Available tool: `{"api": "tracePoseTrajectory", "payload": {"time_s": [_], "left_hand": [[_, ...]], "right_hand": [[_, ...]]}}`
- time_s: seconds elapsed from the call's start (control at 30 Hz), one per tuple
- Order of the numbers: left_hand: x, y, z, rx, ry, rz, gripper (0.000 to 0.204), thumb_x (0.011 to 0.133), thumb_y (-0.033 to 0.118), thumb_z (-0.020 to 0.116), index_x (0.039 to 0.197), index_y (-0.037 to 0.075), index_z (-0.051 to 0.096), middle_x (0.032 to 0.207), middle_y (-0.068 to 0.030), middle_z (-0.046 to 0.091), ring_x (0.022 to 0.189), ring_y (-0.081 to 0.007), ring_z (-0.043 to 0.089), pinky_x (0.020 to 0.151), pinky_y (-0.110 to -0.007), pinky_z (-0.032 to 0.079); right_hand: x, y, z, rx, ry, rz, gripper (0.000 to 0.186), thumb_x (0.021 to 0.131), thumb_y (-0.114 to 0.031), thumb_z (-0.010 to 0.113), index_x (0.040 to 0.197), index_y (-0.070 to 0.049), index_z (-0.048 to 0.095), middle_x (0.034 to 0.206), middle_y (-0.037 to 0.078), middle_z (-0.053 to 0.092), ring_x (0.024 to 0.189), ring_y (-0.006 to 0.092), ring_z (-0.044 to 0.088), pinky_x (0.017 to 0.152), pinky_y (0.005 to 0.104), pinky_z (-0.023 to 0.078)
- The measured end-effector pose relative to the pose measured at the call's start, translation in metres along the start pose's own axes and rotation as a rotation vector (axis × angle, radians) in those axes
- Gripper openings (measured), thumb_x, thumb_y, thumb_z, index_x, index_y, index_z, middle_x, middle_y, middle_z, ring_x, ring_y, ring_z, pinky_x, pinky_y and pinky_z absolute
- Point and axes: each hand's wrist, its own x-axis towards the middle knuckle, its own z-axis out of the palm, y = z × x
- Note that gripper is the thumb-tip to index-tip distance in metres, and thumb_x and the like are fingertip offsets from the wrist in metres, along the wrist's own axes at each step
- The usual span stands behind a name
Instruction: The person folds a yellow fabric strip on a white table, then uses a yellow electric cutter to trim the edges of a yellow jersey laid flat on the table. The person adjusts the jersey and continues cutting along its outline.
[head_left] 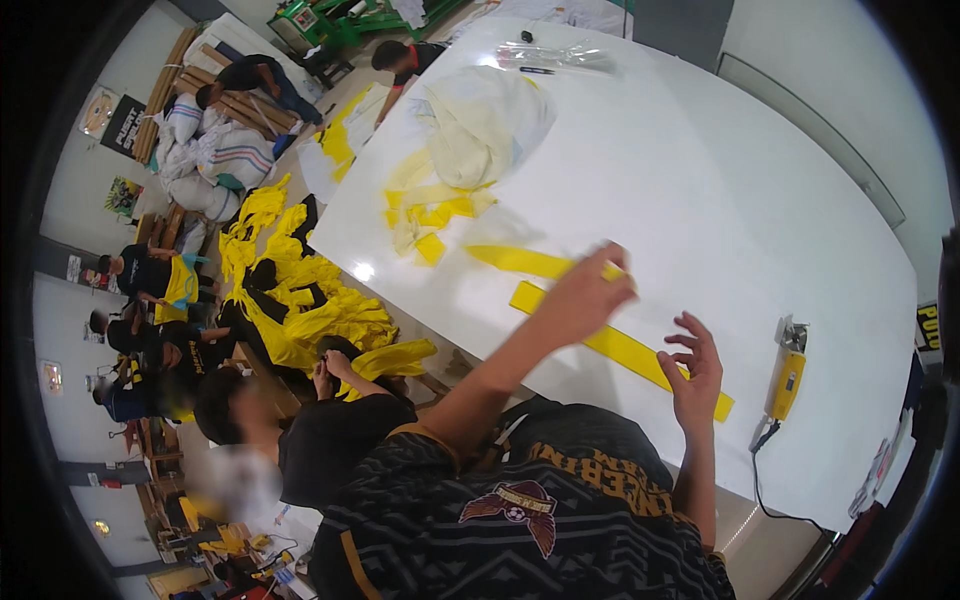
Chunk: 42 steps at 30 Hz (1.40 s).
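A long yellow fabric strip (520, 259) trails leftward over the white table from my left hand (597, 287), whose slightly blurred fingers are closed on its right end. Below it, a straight yellow band (625, 350), apparently fabric strips laid flat, runs slantwise toward the table's near edge. My left hand and wrist cover part of that band. At the band's right part is my right hand (695, 370), fingers curved and apart, with nothing in them. Its thumb is at the band's edge; whether it touches, I cannot tell.
A yellow corded electric cutter (787, 375) lies at the right. Cream and yellow fabric scraps (440, 200) heap at the table's far left. Clear plastic and a pen (537, 71) lie at the back. A co-worker (340, 430) sits close on my left, beside piled yellow garments (300, 290).
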Motion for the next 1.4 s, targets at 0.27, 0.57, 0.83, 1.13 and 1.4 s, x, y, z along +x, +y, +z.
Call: {"api": "tracePoseTrajectory", "payload": {"time_s": [0.27,0.57,0.83,1.13,1.4], "left_hand": [[0.015,0.067,0.027,-0.653,-0.221,-0.191,0.025,0.107,0.021,0.081,0.118,0.005,0.066,0.106,-0.0148,0.076,0.096,-0.0299,0.075,0.086,-0.045,0.058],[0.003,0.044,0.043,-0.814,-0.286,-0.255,0.020,0.106,0.007,0.082,0.118,-0.004,0.073,0.120,-0.0066,0.071,0.115,-0.0161,0.070,0.105,-0.033,0.057],[0.011,0.065,0.039,-0.860,-0.321,-0.398,0.014,0.113,0.011,0.073,0.120,-0.001,0.073,0.100,-0.0025,0.077,0.095,-0.0085,0.068,0.087,-0.028,0.055],[0.016,0.067,0.037,-0.796,-0.392,-0.569,0.022,0.111,0.020,0.080,0.109,-0.002,0.079,0.085,-0.0002,0.075,0.077,-0.0045,0.062,0.070,-0.025,0.049],[0.020,0.042,0.014,-0.781,-0.784,-0.583,0.022,0.104,0.020,0.087,0.106,-0.001,0.081,0.081,0.0020,0.069,0.071,-0.0060,0.055,0.065,-0.029,0.045]], "right_hand": [[0.002,-0.026,-0.015,0.156,0.060,0.069,0.018,0.105,0.002,0.080,0.123,0.003,0.076,0.109,0.008,0.080,0.099,0.0156,0.077,0.090,0.0311,0.062],[-0.004,-0.022,-0.027,0.471,0.061,0.160,0.009,0.111,-0.009,0.077,0.114,-0.002,0.073,0.104,0.003,0.079,0.093,0.0106,0.072,0.085,0.0288,0.058],[-0.014,-0.035,-0.032,0.688,0.145,0.186,0.018,0.107,-0.009,0.080,0.122,-0.002,0.072,0.104,0.006,0.078,0.093,0.0145,0.074,0.084,0.0323,0.060],[-0.015,-0.023,-0.042,0.363,0.098,0.213,0.027,0.103,-0.005,0.086,0.126,-0.002,0.074,0.099,0.004,0.077,0.084,0.0119,0.073,0.074,0.0275,0.059],[-0.020,-0.025,-0.063,0.431,0.257,0.286,0.025,0.100,0.000,0.085,0.124,0.002,0.077,0.090,0.005,0.075,0.075,0.0142,0.072,0.068,0.0281,0.058]]}}
